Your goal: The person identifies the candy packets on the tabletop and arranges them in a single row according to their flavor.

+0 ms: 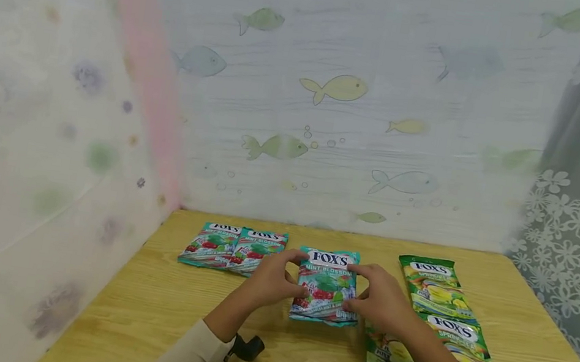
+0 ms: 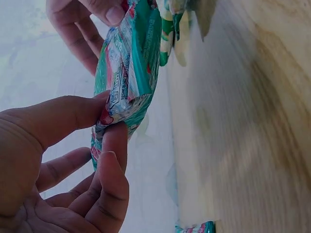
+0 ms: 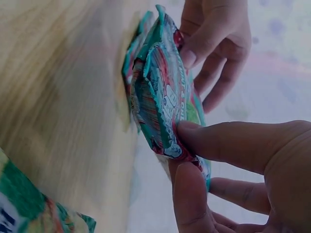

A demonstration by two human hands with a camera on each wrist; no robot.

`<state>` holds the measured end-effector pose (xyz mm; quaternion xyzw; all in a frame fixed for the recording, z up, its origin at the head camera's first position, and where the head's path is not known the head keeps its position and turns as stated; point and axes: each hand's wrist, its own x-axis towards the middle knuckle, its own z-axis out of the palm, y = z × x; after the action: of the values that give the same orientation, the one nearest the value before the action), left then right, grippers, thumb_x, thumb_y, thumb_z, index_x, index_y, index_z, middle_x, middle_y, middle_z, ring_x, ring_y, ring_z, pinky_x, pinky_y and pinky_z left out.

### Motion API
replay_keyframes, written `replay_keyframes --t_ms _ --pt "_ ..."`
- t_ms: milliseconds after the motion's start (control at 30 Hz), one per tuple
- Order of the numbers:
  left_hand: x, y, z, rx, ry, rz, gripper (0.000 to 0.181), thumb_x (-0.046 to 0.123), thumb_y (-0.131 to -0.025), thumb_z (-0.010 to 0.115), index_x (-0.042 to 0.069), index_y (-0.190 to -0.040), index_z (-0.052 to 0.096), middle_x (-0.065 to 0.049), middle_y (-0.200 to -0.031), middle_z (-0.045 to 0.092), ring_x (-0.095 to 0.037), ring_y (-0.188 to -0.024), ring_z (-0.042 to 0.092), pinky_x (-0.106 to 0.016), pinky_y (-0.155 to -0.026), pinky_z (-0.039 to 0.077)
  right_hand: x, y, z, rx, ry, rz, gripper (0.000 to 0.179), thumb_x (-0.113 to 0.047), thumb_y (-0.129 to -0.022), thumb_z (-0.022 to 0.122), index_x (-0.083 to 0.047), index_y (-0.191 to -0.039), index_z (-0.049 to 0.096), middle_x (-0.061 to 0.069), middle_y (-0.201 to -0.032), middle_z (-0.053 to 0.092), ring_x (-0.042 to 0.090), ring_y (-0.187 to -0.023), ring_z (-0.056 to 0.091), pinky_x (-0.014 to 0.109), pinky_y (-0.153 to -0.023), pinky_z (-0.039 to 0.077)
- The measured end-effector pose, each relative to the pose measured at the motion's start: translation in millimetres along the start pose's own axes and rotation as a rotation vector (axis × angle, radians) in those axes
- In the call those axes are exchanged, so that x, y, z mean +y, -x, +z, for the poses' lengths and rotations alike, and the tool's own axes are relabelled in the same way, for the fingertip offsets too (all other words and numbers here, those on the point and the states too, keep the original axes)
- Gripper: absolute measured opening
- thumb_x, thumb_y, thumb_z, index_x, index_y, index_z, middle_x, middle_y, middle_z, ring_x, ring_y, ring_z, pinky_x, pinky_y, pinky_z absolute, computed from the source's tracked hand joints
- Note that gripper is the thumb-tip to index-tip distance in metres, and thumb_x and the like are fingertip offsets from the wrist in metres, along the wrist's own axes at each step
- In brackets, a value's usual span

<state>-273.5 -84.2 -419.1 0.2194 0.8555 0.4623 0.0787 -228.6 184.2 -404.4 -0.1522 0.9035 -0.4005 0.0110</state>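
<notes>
Between both hands, a teal Fox's Mint Blossom candy bag (image 1: pixel 327 288) is held up above the table, its printed front toward the head camera. My left hand (image 1: pixel 274 279) pinches the bag's left edge between thumb and fingers. On the opposite edge, my right hand (image 1: pixel 380 299) does the same. The left wrist view shows the left thumb (image 2: pixel 73 114) on the wrapper (image 2: pixel 129 73) with fingers behind it. In the right wrist view the right thumb (image 3: pixel 228 141) presses the bag (image 3: pixel 163 97) near its lower corner.
Two more Mint Blossom bags (image 1: pixel 211 247) lie overlapping at the table's back left. Several green Fox's Spring Tea bags (image 1: pixel 436 288) lie on the right, partly under the right forearm. The wooden table (image 1: pixel 138 308) meets a fish-patterned curtain (image 1: pixel 339 151) behind and a pale wall covering on the left.
</notes>
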Motion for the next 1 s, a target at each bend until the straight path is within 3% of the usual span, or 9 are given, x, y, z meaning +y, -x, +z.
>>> replay_keyframes --t_ms 367,733,1000 --pt "1.5 -16.1 -7.6 0.033 -0.036 0.007 0.065 0.02 -0.089 0.084 0.021 -0.148 0.056 -0.007 -0.143 0.059 -0.009 -0.082 0.075 -0.038 -0.076 0.059 3 -20.0 -5 0.009 0.052 -0.036 0.068 -0.006 -0.088 0.081 -0.003 -0.149 0.053 0.029 -0.146 0.048 0.011 -0.076 0.071 0.029 -0.061 0.056" --pt "-1.4 -32.1 -15.5 0.036 -0.071 -0.004 0.066 0.019 -0.09 0.083 0.018 -0.15 0.055 -0.008 -0.145 0.059 -0.009 -0.08 0.075 -0.035 -0.07 0.057 7 -42.9 -3 0.005 0.076 0.01 0.068 -0.009 -0.089 0.082 -0.005 -0.15 0.053 0.027 -0.153 0.044 0.012 -0.074 0.071 0.031 -0.063 0.058" --pt "-8.9 -43.9 -20.2 0.071 -0.127 -0.037 0.065 0.022 -0.09 0.084 0.018 -0.148 0.058 -0.008 -0.145 0.061 -0.014 -0.085 0.072 -0.035 -0.07 0.056 11 -60.0 0 -0.002 0.051 0.041 0.065 -0.006 -0.09 0.079 -0.003 -0.149 0.054 0.022 -0.13 0.066 0.026 -0.072 0.075 0.034 -0.059 0.054"
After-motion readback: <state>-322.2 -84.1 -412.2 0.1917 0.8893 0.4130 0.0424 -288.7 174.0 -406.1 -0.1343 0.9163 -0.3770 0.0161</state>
